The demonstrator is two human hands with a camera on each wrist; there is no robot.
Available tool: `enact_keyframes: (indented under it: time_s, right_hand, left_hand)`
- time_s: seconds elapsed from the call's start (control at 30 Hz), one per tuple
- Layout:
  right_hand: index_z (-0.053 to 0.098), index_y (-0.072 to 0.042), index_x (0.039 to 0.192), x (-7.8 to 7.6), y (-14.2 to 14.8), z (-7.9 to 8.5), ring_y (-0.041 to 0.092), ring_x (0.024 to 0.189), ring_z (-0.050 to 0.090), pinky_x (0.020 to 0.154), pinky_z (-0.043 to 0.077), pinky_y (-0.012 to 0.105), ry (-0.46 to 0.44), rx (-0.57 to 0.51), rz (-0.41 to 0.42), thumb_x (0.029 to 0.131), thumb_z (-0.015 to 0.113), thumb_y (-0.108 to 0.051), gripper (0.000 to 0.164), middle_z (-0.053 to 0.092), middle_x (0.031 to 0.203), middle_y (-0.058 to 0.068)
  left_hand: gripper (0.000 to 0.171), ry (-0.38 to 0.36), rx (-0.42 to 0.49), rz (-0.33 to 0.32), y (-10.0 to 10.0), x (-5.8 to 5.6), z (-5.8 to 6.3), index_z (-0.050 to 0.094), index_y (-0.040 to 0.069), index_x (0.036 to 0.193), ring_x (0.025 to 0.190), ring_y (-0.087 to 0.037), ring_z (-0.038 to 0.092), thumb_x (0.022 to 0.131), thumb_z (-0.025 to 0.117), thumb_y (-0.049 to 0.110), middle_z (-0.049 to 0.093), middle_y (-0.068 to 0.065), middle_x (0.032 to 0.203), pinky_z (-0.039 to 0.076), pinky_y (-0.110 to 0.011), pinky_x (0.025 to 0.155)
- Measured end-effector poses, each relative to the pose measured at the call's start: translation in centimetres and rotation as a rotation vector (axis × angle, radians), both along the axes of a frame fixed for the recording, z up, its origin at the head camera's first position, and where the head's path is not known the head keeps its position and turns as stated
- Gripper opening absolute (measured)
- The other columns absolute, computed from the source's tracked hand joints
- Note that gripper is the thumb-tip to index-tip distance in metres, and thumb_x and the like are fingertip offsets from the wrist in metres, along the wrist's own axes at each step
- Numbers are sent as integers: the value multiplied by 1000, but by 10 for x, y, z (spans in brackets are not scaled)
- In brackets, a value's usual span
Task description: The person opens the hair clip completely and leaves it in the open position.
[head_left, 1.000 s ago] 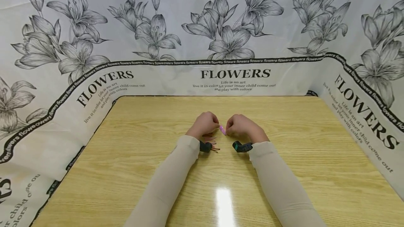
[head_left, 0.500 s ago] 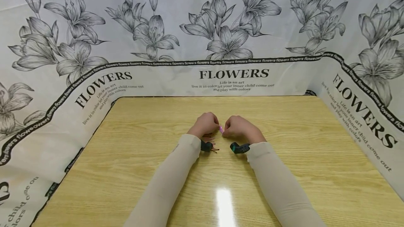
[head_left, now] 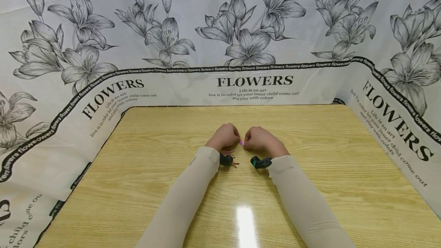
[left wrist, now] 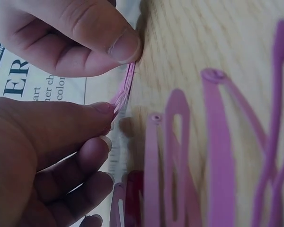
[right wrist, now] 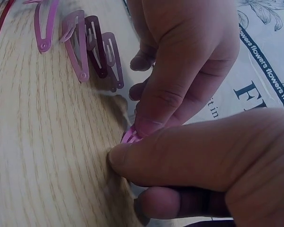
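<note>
A pink snap hair clip [left wrist: 123, 92] spans the short gap between my two hands, just above the wooden table. My left hand [head_left: 225, 136] pinches one end between thumb and index finger, its other fingers loosely bent. The opposite end is pinched by my right hand [head_left: 260, 140], whose thumb covers it in the left wrist view. From the right wrist, only a small bit of the clip [right wrist: 129, 135] shows between the fingers. Beside my left hand lie several more clips: a wide pink one [left wrist: 220, 146], a dark red one [left wrist: 134, 198] and a purple one [left wrist: 274, 109].
The loose clips lie in a row, partly hidden under my left wrist in the head view, with a reddish-brown clip [head_left: 235, 163] nearest me. A wood-grain table [head_left: 310, 202] is bordered by white flower-printed cloth [head_left: 186, 87]. Each wrist carries a black camera [head_left: 260, 162].
My right hand has shifted slightly left, closer to my left hand, so less of the pink hair clip shows between them. The left hand has barely moved; the loose clips lie as before.
</note>
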State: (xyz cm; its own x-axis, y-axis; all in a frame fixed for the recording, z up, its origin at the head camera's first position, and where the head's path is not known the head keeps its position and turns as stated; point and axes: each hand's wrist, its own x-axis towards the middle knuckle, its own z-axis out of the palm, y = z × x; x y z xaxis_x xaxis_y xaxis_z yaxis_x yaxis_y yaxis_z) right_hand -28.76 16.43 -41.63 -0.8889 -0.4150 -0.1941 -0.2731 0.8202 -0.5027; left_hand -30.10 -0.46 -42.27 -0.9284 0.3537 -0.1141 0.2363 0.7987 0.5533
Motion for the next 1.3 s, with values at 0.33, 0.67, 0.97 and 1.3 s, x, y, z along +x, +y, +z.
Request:
enact_keyframes:
  time_s: [0.33, 0.67, 0.97, 1.3]
  right_hand:
    - [69, -12, 73, 0, 2, 0, 15, 58, 48, 56, 38, 28, -7, -18, -15, 83, 68, -16, 11, 58, 64, -1]
    - [72, -12, 82, -3, 6, -5, 16, 68, 52, 66, 42, 29, -4, -64, 5, 88, 64, -14, 10, 64, 78, 1]
    - [72, -11, 90, -6, 8, -6, 16, 72, 54, 70, 44, 29, 0, -81, 41, 92, 63, -17, 12, 66, 85, 2]
    - [70, -10, 92, -7, 9, -5, 18, 72, 53, 69, 42, 30, -13, -103, 47, 93, 59, -16, 13, 64, 82, 3]
  left_hand:
    - [16, -65, 105, -2, -8, 0, 1, 75, 9, 81, 40, -12, 38, 92, 65, 17, 45, 0, 49, 34, -26, 43]
    - [16, -46, 113, 17, -12, 2, 3, 74, 13, 86, 60, -14, 54, 94, 62, 18, 70, -3, 82, 44, -25, 53]
    - [18, -78, 169, 40, -15, 4, 4, 74, 14, 88, 57, -15, 52, 96, 61, 22, 71, -5, 86, 42, -27, 51]
    - [19, -147, 195, 49, -18, 0, 1, 74, 13, 94, 49, -13, 47, 96, 60, 25, 64, -6, 69, 39, -26, 48]
